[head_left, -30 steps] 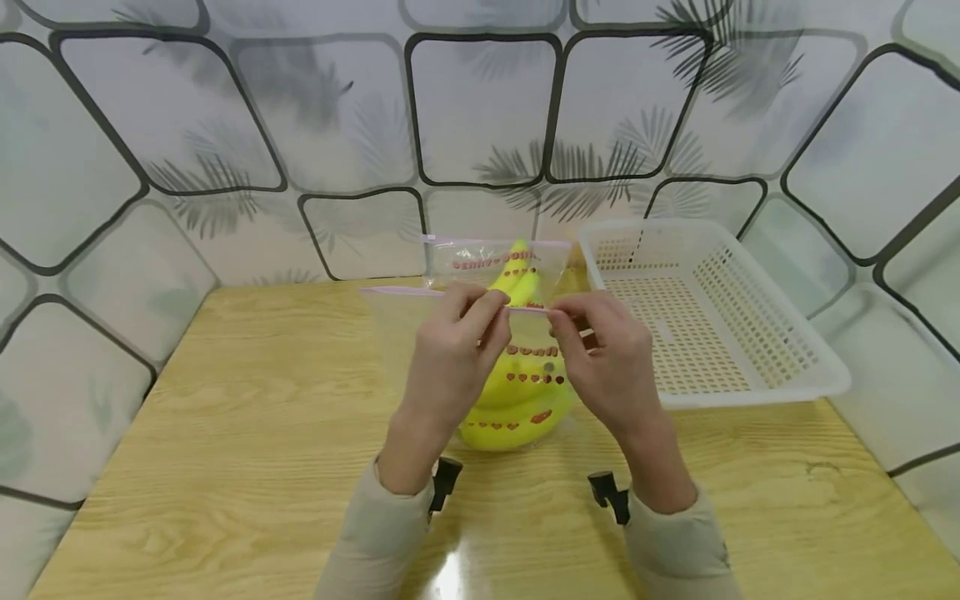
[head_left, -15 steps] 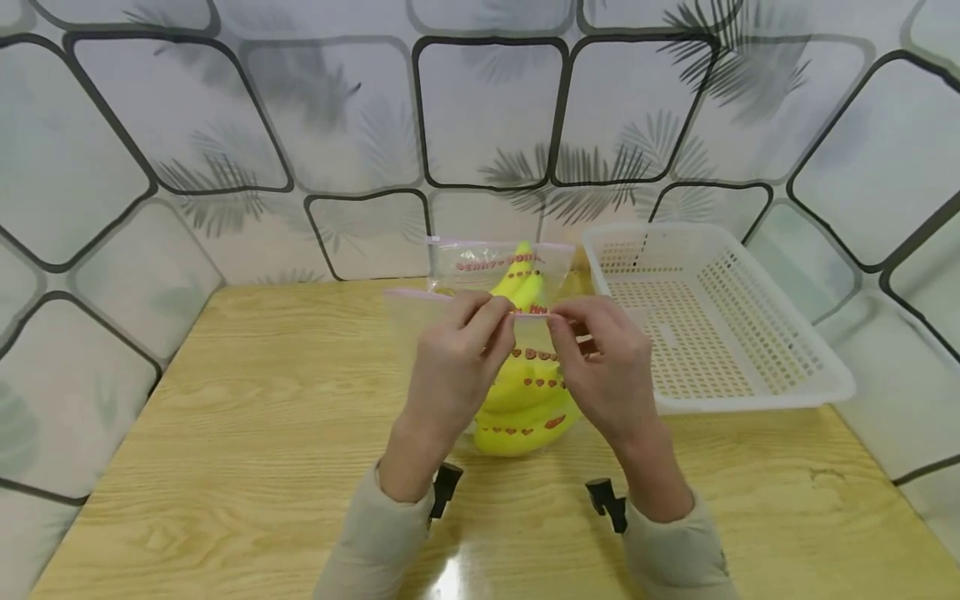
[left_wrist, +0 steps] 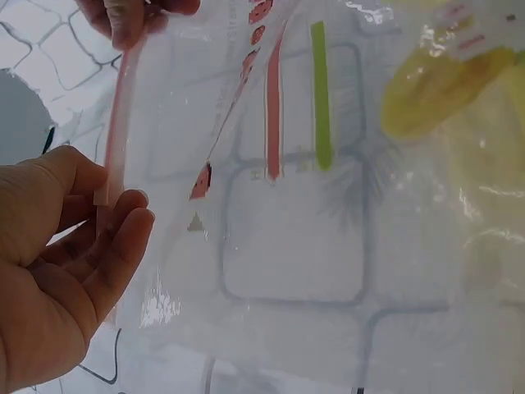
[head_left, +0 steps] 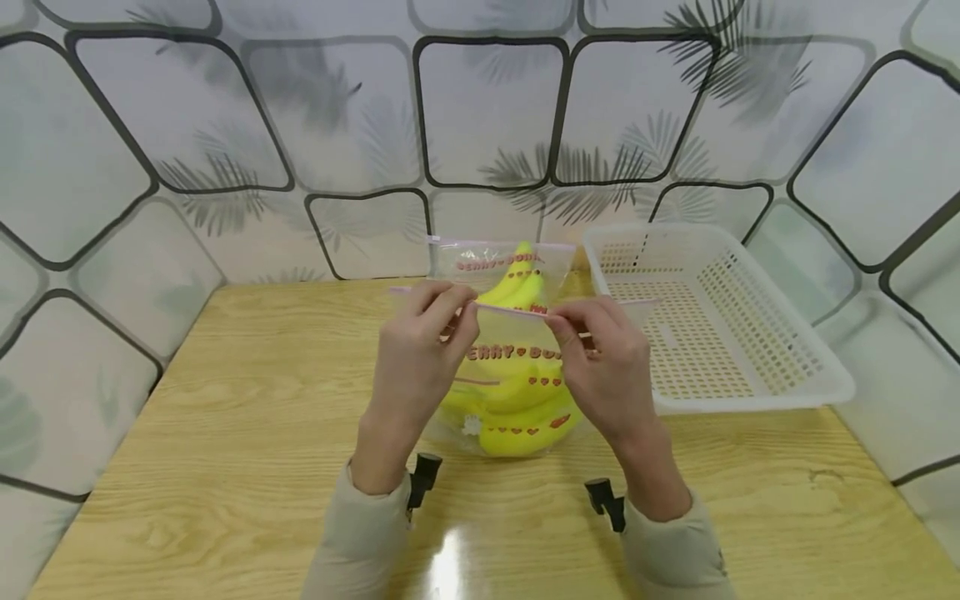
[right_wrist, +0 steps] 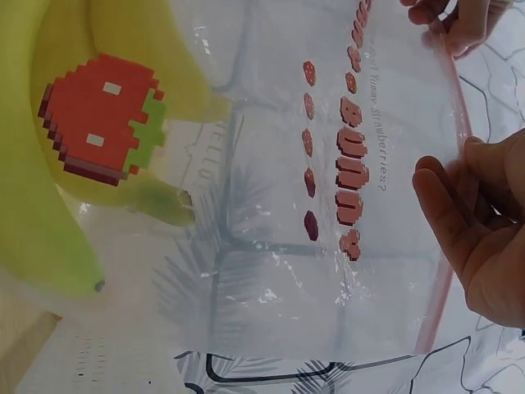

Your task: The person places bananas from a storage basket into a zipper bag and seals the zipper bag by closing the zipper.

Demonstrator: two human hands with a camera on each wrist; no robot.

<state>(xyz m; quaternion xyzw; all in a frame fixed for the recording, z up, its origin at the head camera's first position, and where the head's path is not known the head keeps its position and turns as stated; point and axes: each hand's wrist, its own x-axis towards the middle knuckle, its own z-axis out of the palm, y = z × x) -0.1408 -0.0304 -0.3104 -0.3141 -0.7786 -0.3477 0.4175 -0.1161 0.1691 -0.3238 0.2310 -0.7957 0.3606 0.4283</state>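
Observation:
A clear zip bag (head_left: 495, 333) with a pink closure strip, red lettering and strawberry prints is held up over the table. Yellow bananas (head_left: 517, 408) show through its lower part. My left hand (head_left: 420, 350) pinches the strip left of its middle; my right hand (head_left: 607, 358) pinches it further right. In the left wrist view, the thumb and fingers of my left hand (left_wrist: 74, 254) lie around the pink strip (left_wrist: 119, 139). My right hand (right_wrist: 484, 222) does likewise in the right wrist view, where a banana (right_wrist: 49, 148) shows behind a large strawberry print.
Behind the held bag stands another printed zip bag (head_left: 465, 262), with yellow banana tips (head_left: 522, 258) showing at its front. A white perforated plastic basket (head_left: 795, 375) stands at the table's back right. A patterned curtain (head_left: 360, 125) surrounds the wooden table (head_left: 225, 450).
My left hand has moved left along the strip, widening the gap between the hands and uncovering more of the bag's lettering. My right hand has stayed nearly in place.

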